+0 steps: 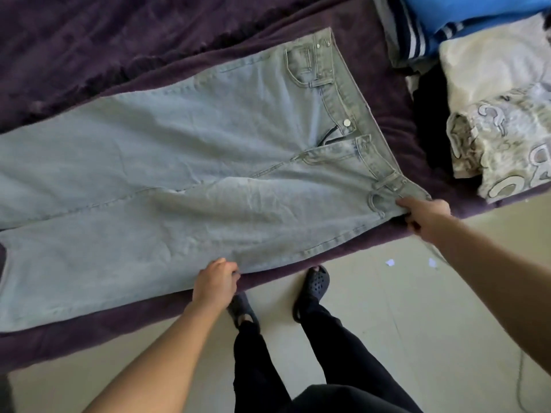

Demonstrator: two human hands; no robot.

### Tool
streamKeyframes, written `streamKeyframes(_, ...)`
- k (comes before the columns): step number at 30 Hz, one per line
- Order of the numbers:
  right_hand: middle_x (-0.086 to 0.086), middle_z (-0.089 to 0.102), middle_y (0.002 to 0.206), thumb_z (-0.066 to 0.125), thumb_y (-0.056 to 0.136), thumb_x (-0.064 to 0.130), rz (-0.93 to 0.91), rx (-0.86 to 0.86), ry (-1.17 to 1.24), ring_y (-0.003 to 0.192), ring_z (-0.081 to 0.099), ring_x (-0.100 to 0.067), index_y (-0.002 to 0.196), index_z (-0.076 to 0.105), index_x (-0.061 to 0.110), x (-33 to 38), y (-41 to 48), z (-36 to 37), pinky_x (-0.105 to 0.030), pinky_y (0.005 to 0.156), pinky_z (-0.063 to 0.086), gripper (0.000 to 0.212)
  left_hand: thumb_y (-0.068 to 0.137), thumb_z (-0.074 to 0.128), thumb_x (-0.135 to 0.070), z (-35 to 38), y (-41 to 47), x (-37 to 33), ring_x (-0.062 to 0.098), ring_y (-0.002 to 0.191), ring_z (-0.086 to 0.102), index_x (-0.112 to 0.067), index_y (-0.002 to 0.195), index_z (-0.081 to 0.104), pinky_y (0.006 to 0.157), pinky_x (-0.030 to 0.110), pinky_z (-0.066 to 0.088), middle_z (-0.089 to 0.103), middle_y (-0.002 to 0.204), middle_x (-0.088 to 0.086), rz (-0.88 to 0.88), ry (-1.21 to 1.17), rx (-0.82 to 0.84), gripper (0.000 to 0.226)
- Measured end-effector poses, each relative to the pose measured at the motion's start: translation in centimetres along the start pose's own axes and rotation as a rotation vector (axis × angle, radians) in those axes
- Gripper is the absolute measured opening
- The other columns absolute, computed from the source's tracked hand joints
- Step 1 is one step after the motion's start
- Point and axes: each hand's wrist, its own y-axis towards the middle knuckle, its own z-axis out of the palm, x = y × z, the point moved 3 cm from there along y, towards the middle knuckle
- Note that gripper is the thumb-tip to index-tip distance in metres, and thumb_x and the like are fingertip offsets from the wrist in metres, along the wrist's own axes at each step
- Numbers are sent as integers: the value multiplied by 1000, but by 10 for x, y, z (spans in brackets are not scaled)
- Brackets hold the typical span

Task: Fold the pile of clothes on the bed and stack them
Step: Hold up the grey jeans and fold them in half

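Note:
A pair of light blue jeans (185, 162) lies spread flat on the purple bed cover (104, 40), waistband toward the right, legs running off the left edge of view. My left hand (216, 280) pinches the near side seam of the jeans at the bed's front edge. My right hand (426, 214) grips the near corner of the waistband. A pile of other clothes (489, 84) sits at the right end of the bed: a blue garment with striped trim, a white one, a black one and a patterned grey one.
The bed's front edge runs diagonally across the view, with pale tiled floor (402, 308) below it. My legs in dark trousers and dark clogs (313, 289) stand close to the bed. Small white scraps lie on the floor.

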Motion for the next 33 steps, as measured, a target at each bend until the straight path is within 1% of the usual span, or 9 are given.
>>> streamKeyframes(6,-13,61,74,74,81,10,66,175,142,42,61,-19,87,55,5,-6,-34,-21,-28,37,52,21,97,40,-19,-28,-28,-7,27,105,58,-16,103,60,80,34,40,62,108,4,1,58,-5,20)
streamKeyframes(11,-13,62,76,65,88,8,48,362,329,44,63,-15,89,57,6,49,-70,-9,-24,41,53,9,100,35,-17,-81,-40,12,36,91,60,-9,99,49,70,38,41,65,100,16,-21,-36,-58,16)
streamKeyframes(15,-9,60,64,57,93,13,6,473,358,43,63,-15,81,56,9,116,-99,16,-21,42,53,13,98,43,-19,-159,-22,32,37,94,62,-10,106,57,73,38,45,67,101,18,5,-83,-192,18)
streamKeyframes(19,-3,41,62,57,95,17,14,480,445,55,54,-13,76,51,7,184,-116,46,-26,43,55,22,96,49,-17,-238,22,47,40,96,61,-8,105,61,76,42,47,66,102,24,-2,-46,-326,18)
streamKeyframes(23,-1,43,55,54,97,22,0,499,438,59,59,-13,73,50,7,239,-117,83,-21,38,49,29,97,46,-18,-290,82,59,42,98,59,-9,106,60,76,42,46,64,105,24,-42,-4,-388,20)
streamKeyframes(26,-1,48,57,55,97,26,-7,489,458,48,59,-11,75,53,9,274,-104,120,-22,46,55,28,97,46,-19,-316,138,64,42,102,58,-10,109,61,79,43,45,63,110,24,-99,3,-423,21)
streamKeyframes(28,-5,56,69,56,96,26,-32,473,555,55,62,-12,86,54,9,294,-90,146,-25,61,59,20,96,48,-17,-327,174,66,43,106,56,-9,109,61,83,46,45,61,113,26,-141,-42,-504,21)
streamKeyframes(30,-10,63,91,54,97,23,-68,458,596,77,68,-19,100,50,10,305,-78,167,-27,68,59,14,94,50,-16,-333,201,66,43,112,50,-8,113,60,89,49,42,55,119,24,-171,-96,-617,23)
streamKeyframes(33,-12,65,95,55,96,19,-80,421,489,76,67,-20,101,56,5,298,-68,189,-24,53,56,16,92,53,-16,-322,220,62,41,117,44,-9,121,57,94,47,38,50,125,22,-151,-87,-605,31)
